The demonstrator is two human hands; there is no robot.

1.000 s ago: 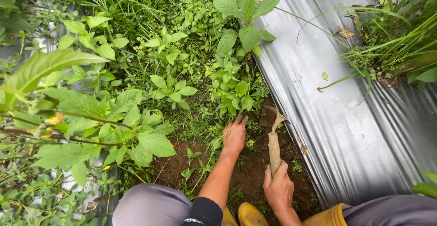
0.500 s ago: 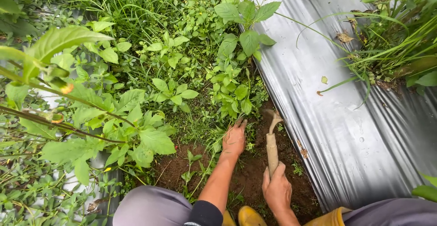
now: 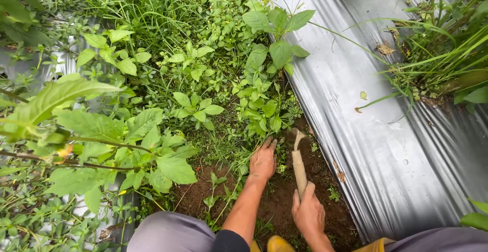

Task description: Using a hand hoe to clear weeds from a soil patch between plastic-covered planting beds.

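Note:
My right hand (image 3: 308,213) grips the wooden handle of a small hand hoe (image 3: 298,161); its blade end sits in the dark soil at the foot of leafy weeds (image 3: 260,107). My left hand (image 3: 263,160) lies just left of the hoe, palm down, fingers closed into the low weeds at the edge of the bare soil patch (image 3: 277,201). The two hands are a short gap apart. My grey trouser knees and yellow boots (image 3: 279,244) show at the bottom.
Silver plastic mulch sheeting (image 3: 376,145) runs diagonally along the right side. Dense green weeds and grass (image 3: 168,54) fill the ground ahead and left, with a large-leaved plant (image 3: 101,130) at the near left. More grass (image 3: 447,54) grows at the far right.
The view has shifted slightly. Both hands stay at the same spot, the hoe's head still at the weed roots and the left hand still in the weeds.

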